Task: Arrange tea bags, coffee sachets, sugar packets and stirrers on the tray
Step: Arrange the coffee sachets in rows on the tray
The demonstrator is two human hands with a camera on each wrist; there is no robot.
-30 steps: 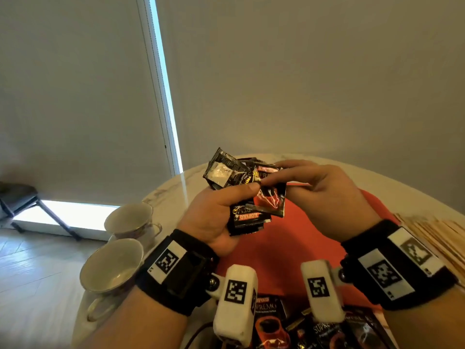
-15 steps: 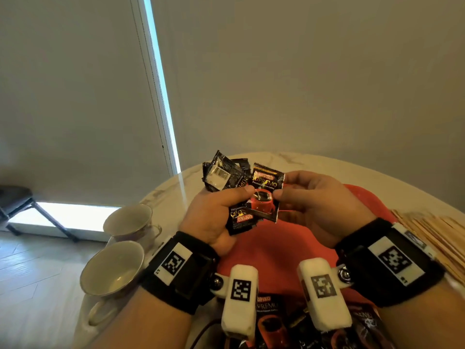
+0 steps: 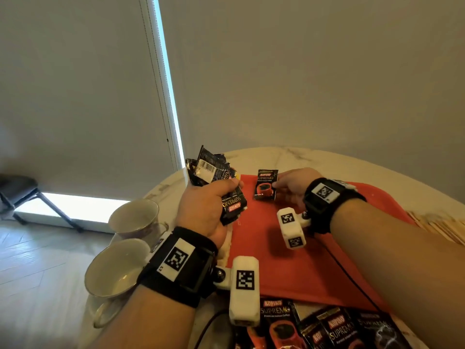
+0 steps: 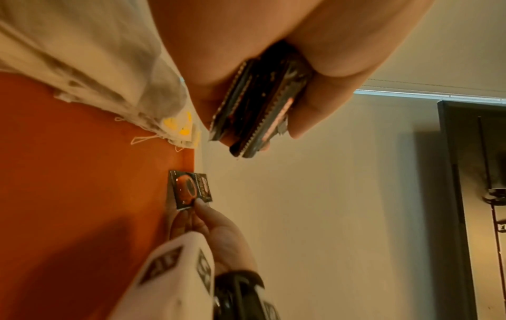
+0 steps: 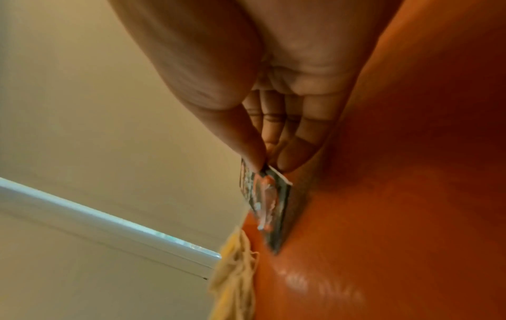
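Note:
My left hand point(image 3: 214, 200) grips a fanned stack of black coffee sachets point(image 3: 210, 170) above the left edge of the red tray point(image 3: 289, 268); the left wrist view shows the stack point(image 4: 257, 117) edge-on between thumb and fingers. My right hand point(image 3: 289, 187) pinches one black-and-red coffee sachet point(image 3: 265, 185) by its right edge, low over the tray's far left corner. The right wrist view shows that sachet point(image 5: 269, 207) slanting down toward the tray surface point(image 5: 397, 216), pinched by my thumb and fingertips. Tea bags point(image 4: 153, 117) with strings lie along the tray's left edge.
More coffee sachets point(image 3: 327, 326) lie on the marble table in front of the tray. Two teacups point(image 3: 118, 268) stand at the table's left edge. Wooden stirrers point(image 3: 442, 225) lie right of the tray. A wall stands close behind the table.
My right hand drew one sachet off the stack held by the left hand and carried it forward and down to the tray's far left corner. The left hand stayed over the tray's left edge.

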